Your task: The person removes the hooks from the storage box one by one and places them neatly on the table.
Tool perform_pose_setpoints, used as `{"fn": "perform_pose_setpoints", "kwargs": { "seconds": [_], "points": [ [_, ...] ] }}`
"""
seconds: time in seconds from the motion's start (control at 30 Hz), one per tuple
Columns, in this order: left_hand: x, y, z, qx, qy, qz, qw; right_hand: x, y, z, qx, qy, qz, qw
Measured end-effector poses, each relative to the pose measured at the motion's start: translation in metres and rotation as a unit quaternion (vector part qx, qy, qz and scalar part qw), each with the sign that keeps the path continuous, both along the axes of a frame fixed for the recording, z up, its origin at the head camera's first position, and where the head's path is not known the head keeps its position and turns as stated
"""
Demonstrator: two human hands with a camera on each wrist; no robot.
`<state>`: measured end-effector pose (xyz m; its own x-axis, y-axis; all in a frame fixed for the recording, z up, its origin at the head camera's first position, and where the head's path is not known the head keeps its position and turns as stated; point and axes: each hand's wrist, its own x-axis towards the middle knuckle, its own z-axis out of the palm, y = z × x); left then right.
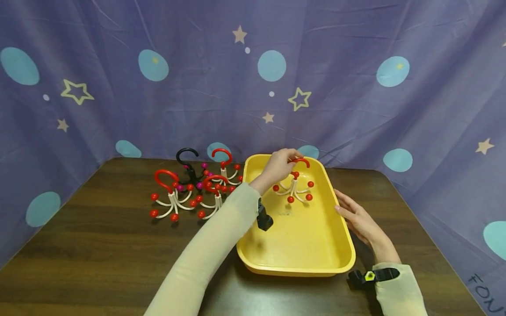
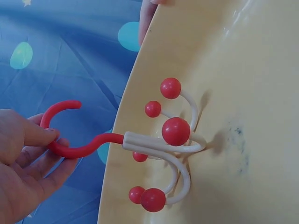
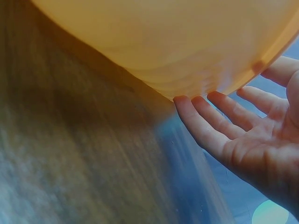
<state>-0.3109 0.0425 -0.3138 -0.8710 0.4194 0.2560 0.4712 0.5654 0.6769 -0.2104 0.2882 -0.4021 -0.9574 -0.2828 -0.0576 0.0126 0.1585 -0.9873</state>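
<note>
My left hand (image 1: 280, 164) pinches the curved red hook of a multi-arm hook hanger (image 1: 294, 188) between thumb and fingers. Its white arms end in red balls and sit inside the far part of the yellow plastic tub (image 1: 300, 270). In the left wrist view the hanger (image 2: 180, 161) is upright relative to the tub's floor; whether it bears on the floor I cannot tell. At the tub's right side, my right hand (image 1: 359, 224) touches the outer wall with extended fingertips (image 3: 184, 105), its thumb at the rim.
Left of the tub several more hangers stand on the brown wooden table (image 1: 99, 250): a red-and-white one (image 1: 173, 199) at the front left, and a black one (image 1: 191, 173) with pink balls behind it. A purple patterned curtain (image 1: 213, 101) hangs along the table's back edge.
</note>
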Motion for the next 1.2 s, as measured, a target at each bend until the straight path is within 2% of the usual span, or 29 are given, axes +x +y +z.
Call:
{"fn": "perform_pose_setpoints", "kwargs": {
  "seconds": [0.5,0.77,1.2],
  "points": [
    [0.005,-0.007,0.008,-0.012,0.018,0.000,0.9998,-0.003,0.000,-0.001,-0.015,0.001,0.006,0.9999],
    [0.013,-0.015,0.017,-0.005,0.008,-0.005,0.9999,-0.001,-0.002,0.001,-0.021,0.007,0.008,0.9997],
    [0.028,-0.032,0.035,0.013,0.020,-0.015,0.9996,0.002,0.000,0.001,-0.009,0.002,0.003,1.0000]
  ]
}}
